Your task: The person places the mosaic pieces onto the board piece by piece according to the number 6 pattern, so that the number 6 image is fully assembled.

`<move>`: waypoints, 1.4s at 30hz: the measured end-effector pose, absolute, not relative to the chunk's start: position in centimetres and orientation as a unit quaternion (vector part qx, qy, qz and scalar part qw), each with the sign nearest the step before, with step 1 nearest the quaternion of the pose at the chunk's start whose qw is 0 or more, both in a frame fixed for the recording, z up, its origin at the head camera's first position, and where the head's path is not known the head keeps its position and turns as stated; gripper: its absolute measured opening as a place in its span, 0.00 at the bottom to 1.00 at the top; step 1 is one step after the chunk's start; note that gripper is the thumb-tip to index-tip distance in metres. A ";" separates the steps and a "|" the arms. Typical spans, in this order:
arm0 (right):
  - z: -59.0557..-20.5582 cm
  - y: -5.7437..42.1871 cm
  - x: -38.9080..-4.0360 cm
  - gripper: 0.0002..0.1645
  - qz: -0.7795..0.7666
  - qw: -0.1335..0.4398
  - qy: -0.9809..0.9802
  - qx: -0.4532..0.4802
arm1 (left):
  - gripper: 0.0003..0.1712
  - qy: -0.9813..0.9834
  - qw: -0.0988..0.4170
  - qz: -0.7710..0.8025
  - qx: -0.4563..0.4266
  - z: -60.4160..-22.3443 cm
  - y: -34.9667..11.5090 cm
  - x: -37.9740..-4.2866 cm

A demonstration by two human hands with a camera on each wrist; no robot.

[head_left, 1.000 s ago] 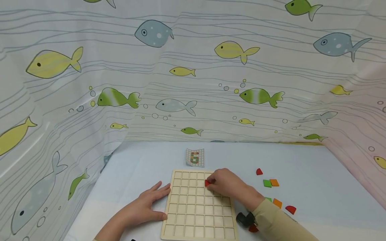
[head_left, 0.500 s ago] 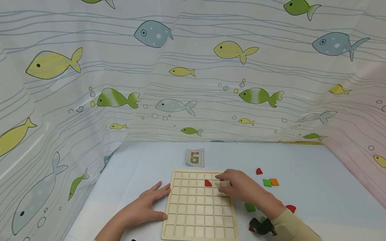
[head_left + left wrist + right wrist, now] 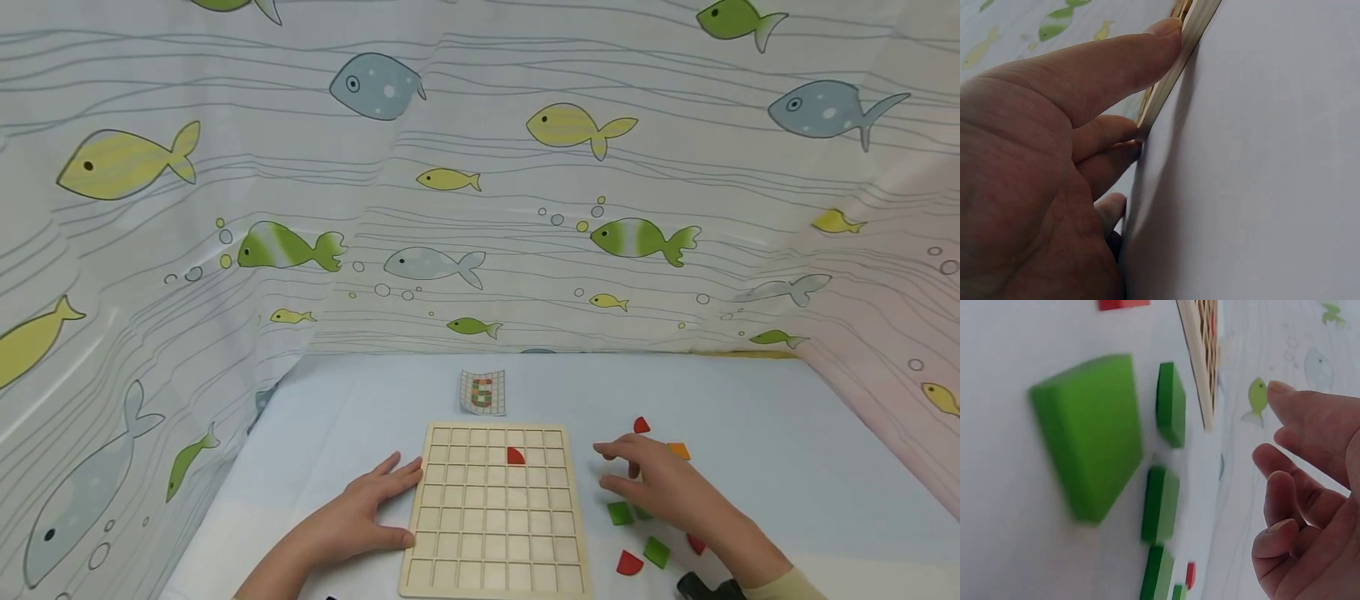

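Observation:
A pale wooden grid board [image 3: 485,522] lies flat on the table, a red quarter-circle tile [image 3: 516,456] in one of its upper cells. My left hand [image 3: 363,512] rests at the board's left side, with spread fingers and thumb touching the edge; the left wrist view shows the thumb on the wooden rim [image 3: 1194,34]. Right of the board hovers my right hand [image 3: 663,483], fingers loosely bent and nothing between them. Below and around it lie a green square tile [image 3: 620,513], another green tile [image 3: 657,552] and a red quarter-circle tile [image 3: 630,563].
A small printed card [image 3: 482,392] with a coloured grid pattern lies behind the board. An orange tile [image 3: 678,451] and a red tile [image 3: 641,425] sit beyond my right hand. A fish-patterned curtain [image 3: 480,250] encloses the table's back and sides.
My right hand has let go of the red quarter-circle tile, leaving it in the board cell, and has moved right, off the board toward the loose tiles. The left hand stays put.

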State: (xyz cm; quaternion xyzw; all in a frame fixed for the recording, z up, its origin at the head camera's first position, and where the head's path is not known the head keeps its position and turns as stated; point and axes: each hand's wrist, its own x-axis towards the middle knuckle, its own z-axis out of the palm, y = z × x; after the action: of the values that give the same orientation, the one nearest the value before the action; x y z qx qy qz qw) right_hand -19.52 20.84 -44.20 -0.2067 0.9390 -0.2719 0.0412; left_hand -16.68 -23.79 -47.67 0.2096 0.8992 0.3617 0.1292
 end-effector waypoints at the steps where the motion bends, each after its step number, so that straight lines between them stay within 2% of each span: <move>1: -44.3 21.3 -19.3 0.29 -0.272 0.038 0.940 -0.201 | 0.51 0.899 0.129 0.362 0.210 -47.7 -23.8 -16.6; 9: -45.4 23.9 -17.8 0.28 -0.287 0.025 0.944 -0.162 | 0.52 0.898 0.137 0.363 0.206 -48.1 -24.1 -16.2; 22: -45.6 26.9 -16.5 0.29 -0.291 0.045 0.954 -0.061 | 0.52 0.899 0.132 0.359 0.211 -48.3 -24.2 -16.5; 30: -46.6 28.4 -16.1 0.31 -0.291 0.018 0.955 -0.054 | 0.53 0.901 0.132 0.355 0.210 -48.3 -24.3 -16.6; 42: -47.6 29.4 -15.9 0.29 -0.235 0.013 0.971 -0.051 | 0.51 0.901 0.127 0.357 0.213 -48.1 -24.0 -17.1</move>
State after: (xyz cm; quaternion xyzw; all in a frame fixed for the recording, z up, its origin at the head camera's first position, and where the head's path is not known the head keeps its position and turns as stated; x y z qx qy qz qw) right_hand -15.91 29.45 -47.63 -0.0515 0.9706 -0.2348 0.0129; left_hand -17.14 -24.01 -48.09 0.2132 0.9005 0.3570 0.1272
